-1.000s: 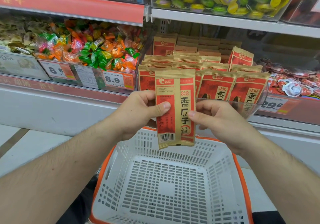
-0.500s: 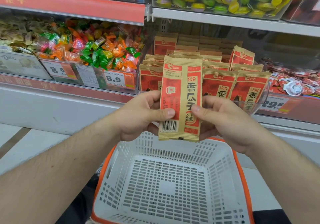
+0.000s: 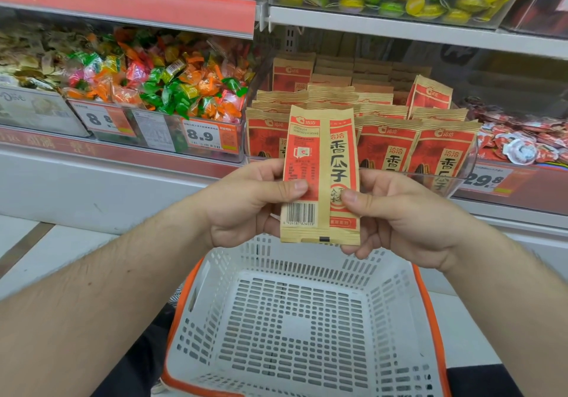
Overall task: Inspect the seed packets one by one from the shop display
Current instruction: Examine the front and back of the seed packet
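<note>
Seed packet [image 3: 321,175]: kraft-brown and red; held upright in front of the display, above the basket; long axis vertical, leaning very slightly with the top edge to the right; printed back panel turned toward the camera, barcode at the lower left, large characters running down the right half; top seal uppermost, bottom seal lowest.

Left hand [image 3: 246,200]: thumb pressed across the packet's left half just above the barcode; remaining fingers curled behind the packet; the packet is pinched.

Right hand [image 3: 399,212]: thumb laid on the packet's lower right edge, fingers curled behind and beneath; the packet is gripped from that side.

Displayed seed packets [image 3: 387,148]: same design, stood upright in rows in a clear bin on the shelf behind the held packet; red fronts facing outward.

Shopping basket [image 3: 295,329]: white perforated plastic, orange rim; below both hands.

Wrapped sweets [image 3: 159,83]: mixed colours, heaped in the bin to the left; price tag 8.9 [image 3: 203,135] fixed on its front.
</note>
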